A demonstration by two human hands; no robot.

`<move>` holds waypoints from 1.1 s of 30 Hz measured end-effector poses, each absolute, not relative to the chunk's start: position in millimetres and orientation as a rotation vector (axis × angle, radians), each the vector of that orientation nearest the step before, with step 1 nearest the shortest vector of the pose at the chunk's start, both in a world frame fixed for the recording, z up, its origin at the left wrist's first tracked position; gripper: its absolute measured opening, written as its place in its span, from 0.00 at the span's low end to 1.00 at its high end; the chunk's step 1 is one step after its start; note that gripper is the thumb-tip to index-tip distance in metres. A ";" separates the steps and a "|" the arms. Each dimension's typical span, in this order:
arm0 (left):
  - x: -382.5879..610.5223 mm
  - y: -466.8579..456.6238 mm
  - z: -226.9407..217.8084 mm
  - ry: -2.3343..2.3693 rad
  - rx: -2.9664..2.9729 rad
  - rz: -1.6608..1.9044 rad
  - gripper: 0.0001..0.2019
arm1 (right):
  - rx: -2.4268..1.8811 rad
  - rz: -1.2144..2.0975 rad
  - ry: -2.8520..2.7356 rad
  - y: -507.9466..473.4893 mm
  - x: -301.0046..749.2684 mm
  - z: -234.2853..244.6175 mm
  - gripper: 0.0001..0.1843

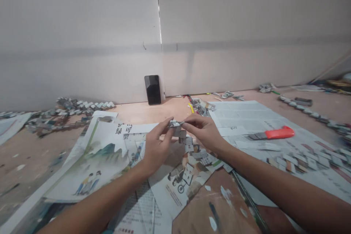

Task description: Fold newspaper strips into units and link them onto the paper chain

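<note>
Both my hands meet above the middle of the table. My left hand [157, 146] and my right hand [204, 129] pinch the top end of a folded-paper chain [189, 145] between fingertips. The chain is made of small folded newspaper links and hangs down from my fingers onto a newspaper sheet [109, 161] printed with pictures and text. The link held between my fingertips is small and partly hidden by them.
A pile of paper chain [68, 111] lies at the back left, another chain [309, 111] runs along the right. An orange-handled utility knife [274, 133] rests on newspaper at the right, by loose folded strips [304, 161]. A black phone [153, 89] leans against the white wall.
</note>
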State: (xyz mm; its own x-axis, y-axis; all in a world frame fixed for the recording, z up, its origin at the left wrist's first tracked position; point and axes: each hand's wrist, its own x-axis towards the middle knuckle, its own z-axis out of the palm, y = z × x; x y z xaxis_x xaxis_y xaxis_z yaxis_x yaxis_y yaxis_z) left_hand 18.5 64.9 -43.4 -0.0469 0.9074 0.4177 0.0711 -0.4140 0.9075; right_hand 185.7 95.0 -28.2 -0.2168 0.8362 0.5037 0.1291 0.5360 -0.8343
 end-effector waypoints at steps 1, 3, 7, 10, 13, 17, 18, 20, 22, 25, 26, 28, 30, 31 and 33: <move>18.4 65.0 -43.7 1.058 1.552 1.545 0.17 | -0.817 0.799 -1.691 93.8 185.6 -27.5 0.05; 18.4 64.3 -44.3 1.041 1.578 1.546 0.15 | -0.814 0.730 -1.721 90.2 185.1 -25.1 0.04; 20.9 60.4 -44.6 0.978 1.709 1.583 0.14 | -0.765 0.473 -1.786 81.5 182.8 -19.5 0.02; 23.4 58.3 -43.3 0.877 1.758 1.668 0.15 | -0.726 0.361 -1.815 76.5 180.7 -17.2 0.02; 24.2 57.9 -41.0 0.857 1.750 1.701 0.09 | -0.716 0.328 -1.814 73.4 179.0 -16.1 0.02; 23.9 57.4 -35.7 0.918 1.651 1.584 0.06 | -0.706 0.328 -1.793 71.7 177.7 -14.9 0.02; 23.8 57.0 -34.0 0.939 1.623 1.549 0.06 | -0.706 0.340 -1.789 71.8 177.4 -14.6 0.01; 23.8 56.2 -30.8 0.970 1.573 1.487 0.06 | -0.727 0.403 -1.792 72.4 176.9 -13.8 0.01; 23.6 55.8 -28.5 0.979 1.521 1.426 0.07 | -0.786 0.527 -1.795 73.6 176.5 -12.9 0.02; 23.8 56.3 -26.9 0.946 1.434 1.357 0.08 | -0.898 0.797 -1.758 76.1 176.6 -11.8 0.05; 24.1 56.7 -26.6 0.932 1.406 1.348 0.08 | -0.921 0.882 -1.729 76.9 176.8 -11.4 0.05; 25.1 57.4 -25.5 0.897 1.349 1.354 0.07 | -0.947 1.017 -1.660 78.0 177.3 -10.1 0.05; 26.6 57.7 -23.7 0.868 1.297 1.372 0.06 | -0.966 1.103 -1.599 78.2 177.7 -8.1 0.06; 27.4 57.7 -22.5 0.859 1.274 1.380 0.06 | -0.970 1.136 -1.579 78.2 177.9 -7.0 0.07; 28.8 57.2 -20.0 0.858 1.234 1.392 0.06 | -0.955 1.201 -1.559 78.4 177.9 -5.4 0.07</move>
